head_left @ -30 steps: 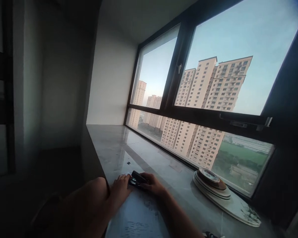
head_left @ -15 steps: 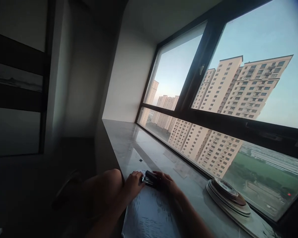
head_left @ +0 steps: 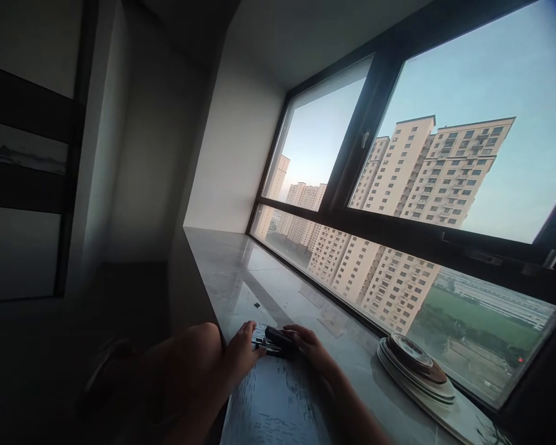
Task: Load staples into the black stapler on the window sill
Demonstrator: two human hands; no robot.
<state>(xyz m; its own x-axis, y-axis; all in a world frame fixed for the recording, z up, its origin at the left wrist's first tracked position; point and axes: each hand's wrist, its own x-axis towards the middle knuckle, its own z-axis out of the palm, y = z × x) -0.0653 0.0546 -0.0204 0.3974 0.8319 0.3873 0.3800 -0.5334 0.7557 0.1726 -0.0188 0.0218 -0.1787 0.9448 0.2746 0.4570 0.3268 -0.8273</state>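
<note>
A black stapler [head_left: 277,335] with a shiny metal part is held low over a white sheet [head_left: 273,405] with dark marks. My left hand [head_left: 241,347] pinches the metal end of it between thumb and fingers. From the other side, my right hand [head_left: 311,347] grips its dark body, with the fingers over the top. Shadow hides the underside of the stapler and part of the right fingers. A small black piece [head_left: 257,305] lies on the sill just beyond the hands.
The glossy grey window sill [head_left: 217,262] runs along a dark-framed window. To the right rests a stack of round, plate-like pieces [head_left: 410,364]. My bent knee [head_left: 204,343] is against the sill's left edge. Tall buildings stand outside.
The view has shifted slightly, so the scene sits a little more to the left and lower. Both hands keep hold of the stapler; the left fingers and thumb have spread slightly around its metal end.
</note>
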